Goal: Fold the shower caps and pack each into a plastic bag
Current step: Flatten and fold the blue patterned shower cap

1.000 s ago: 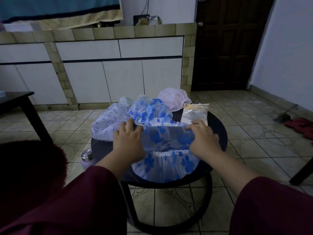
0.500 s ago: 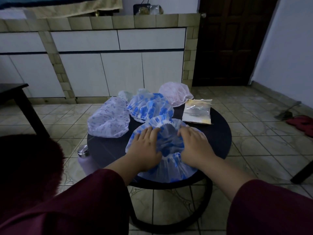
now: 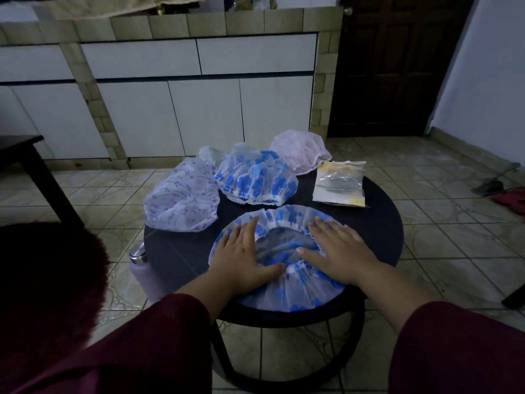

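Note:
A blue-flowered shower cap [image 3: 287, 291] lies spread flat, opening up, at the near edge of the round black table [image 3: 176, 251]. My left hand [image 3: 241, 257] presses flat on its left rim, fingers straight. My right hand [image 3: 341, 251] presses flat on its right rim, fingers spread. Behind it sit a second blue cap [image 3: 255, 177], a purple-patterned cap [image 3: 181, 200], a pink cap [image 3: 301, 152] and a pale green cap [image 3: 210, 155], mostly hidden. A stack of clear plastic bags [image 3: 339, 183] lies at the table's back right.
A lilac bottle with a steel lid [image 3: 139, 263] stands on the floor by the table's left edge. A dark table [image 3: 31, 163] is at the far left, white cabinets behind, a dark door at the back right. Red footwear [image 3: 511, 197] lies on the tiles.
The cap was stretched between both hands, then bunched under them. Now my hands have slid apart and pressed it out flat and round on the table.

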